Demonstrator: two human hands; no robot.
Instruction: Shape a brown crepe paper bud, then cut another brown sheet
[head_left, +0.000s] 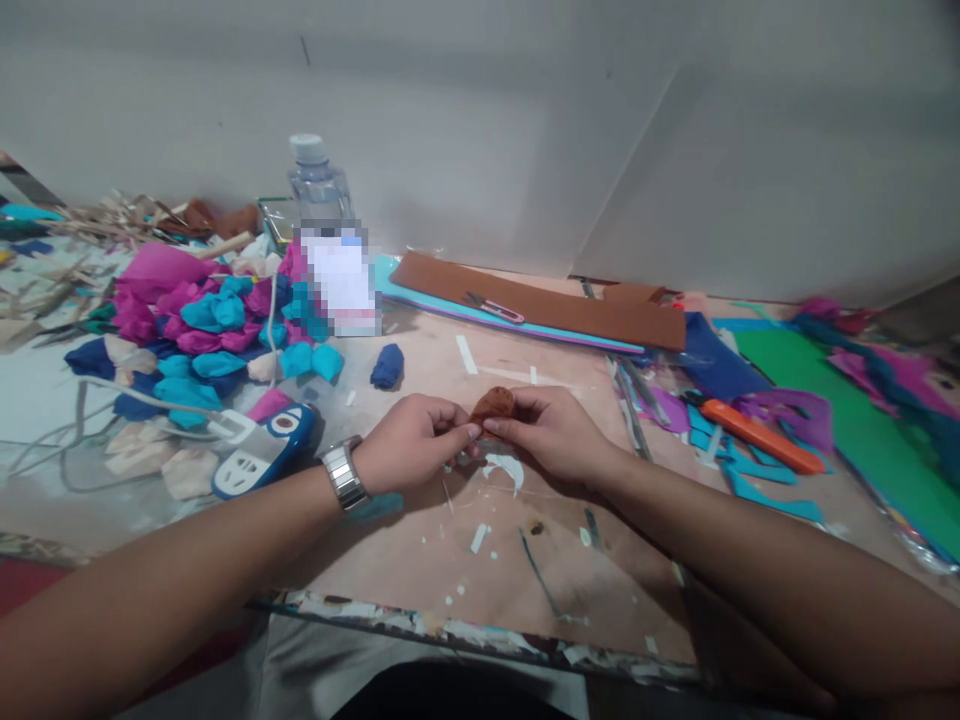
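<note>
While our left hand [411, 437] and right hand [553, 428] are pinching the brown piece [495, 402], we are holding it between them above the counter [622, 570], neither hand lying nearer, no long axis showing clearly.

A small brown wad [493, 402] of crinkled, paper-like material sits between the left hand [420, 432] and the right hand [553, 428], gripped by the fingertips of both. It is one even shade of rusty brown, mottled by darker creases. Its rounded upper end shows beyond the two thumbs, on the side away from the person, and bulges more toward the right hand's fingers. Toward the left hand it slopes down and narrows. The near, lower part is pinched in where the thumbs meet and partly hidden behind them. Whether it is hollow or folded solid cannot be told.
</note>
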